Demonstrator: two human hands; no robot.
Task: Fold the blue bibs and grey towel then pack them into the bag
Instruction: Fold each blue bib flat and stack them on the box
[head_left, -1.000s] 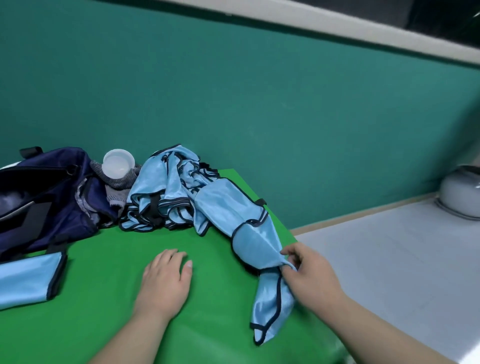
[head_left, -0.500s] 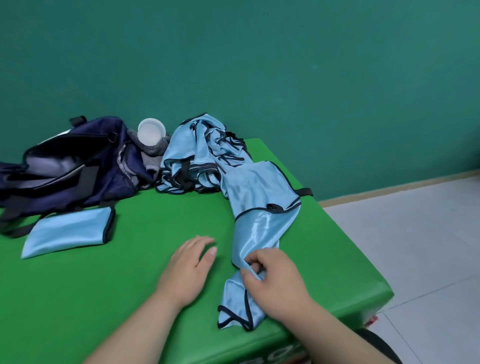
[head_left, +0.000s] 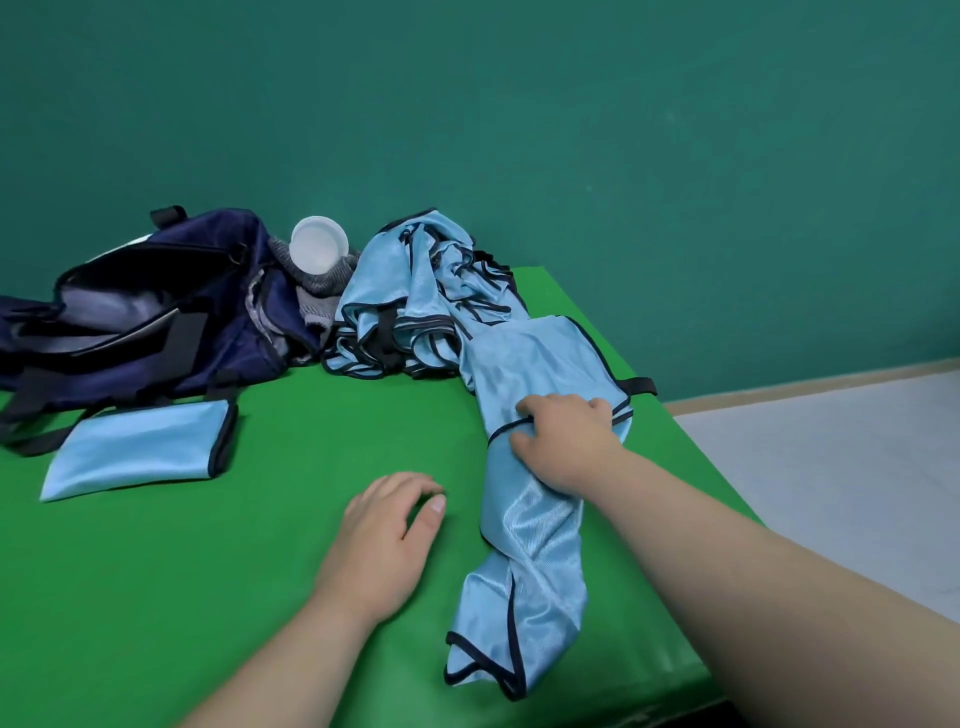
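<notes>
A long light-blue bib (head_left: 530, 525) with dark trim lies stretched from the pile toward the table's near edge. My right hand (head_left: 563, 431) rests on its middle, fingers curled into the cloth at the dark seam. My left hand (head_left: 387, 535) lies on the green table (head_left: 208, 597) just left of the bib, fingers loosely bent, holding nothing. A heap of several blue bibs (head_left: 421, 306) sits at the back. One folded bib (head_left: 140, 449) lies at the left. The navy bag (head_left: 145, 312) stands open behind it. A grey towel (head_left: 319, 291) is bunched between bag and heap.
A white cup (head_left: 318, 250) rests on the grey towel. A teal wall runs behind the table. The table's right edge drops to a pale tiled floor (head_left: 841, 457).
My right hand let go of the bib's lower end and moved up to its middle. The bib now lies straighter along the table. My left hand stayed roughly where it was.
</notes>
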